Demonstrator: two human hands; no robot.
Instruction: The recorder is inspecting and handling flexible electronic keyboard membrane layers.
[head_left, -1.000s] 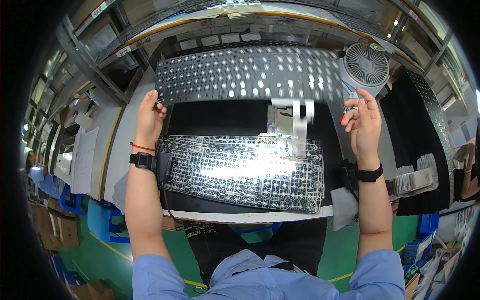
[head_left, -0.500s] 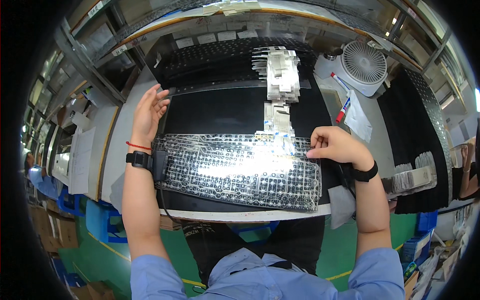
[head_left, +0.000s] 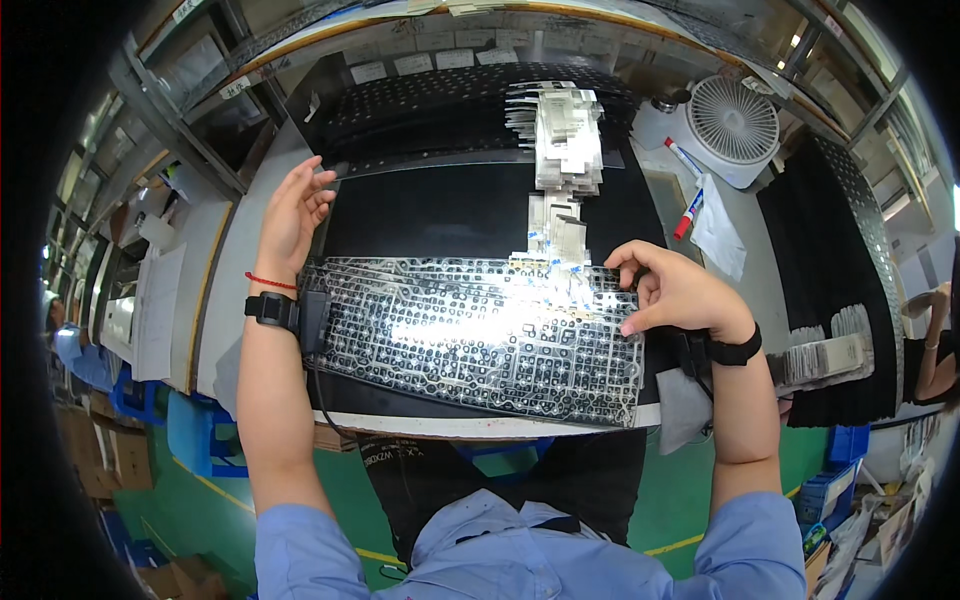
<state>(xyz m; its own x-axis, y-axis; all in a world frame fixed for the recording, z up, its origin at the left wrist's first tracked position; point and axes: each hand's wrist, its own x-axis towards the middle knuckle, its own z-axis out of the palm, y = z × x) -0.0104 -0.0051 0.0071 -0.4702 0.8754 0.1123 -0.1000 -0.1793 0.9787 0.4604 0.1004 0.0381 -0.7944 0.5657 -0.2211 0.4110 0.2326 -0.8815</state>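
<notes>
A fanned stack of clear keyboard membrane sheets (head_left: 450, 370), patterned with dark rings and traces, lies on a black work surface (head_left: 430, 215). Glare whitens its middle. Silvery-white flat tails (head_left: 567, 150) overlap in a long strip running from its far edge toward the back. Above the far left corner of the sheets, my left hand (head_left: 296, 215) is raised, empty, with its fingers loosely apart. At the sheets' right end, my right hand (head_left: 680, 290) has its thumb close to the edge and its fingers curved but apart. Whether the thumb touches a sheet is unclear.
A white fan (head_left: 733, 120) stands at the back right, with red-capped markers (head_left: 688, 213) and a crumpled white sheet (head_left: 718, 225) nearer. More bundled tails (head_left: 825, 360) rest on black material at the far right. Metal shelving (head_left: 170, 110) rises at the left.
My right thumb and fingers have spread apart from a pinch at the sheets' right edge. My left hand has shifted slightly left, still raised. The view has moved slightly.
</notes>
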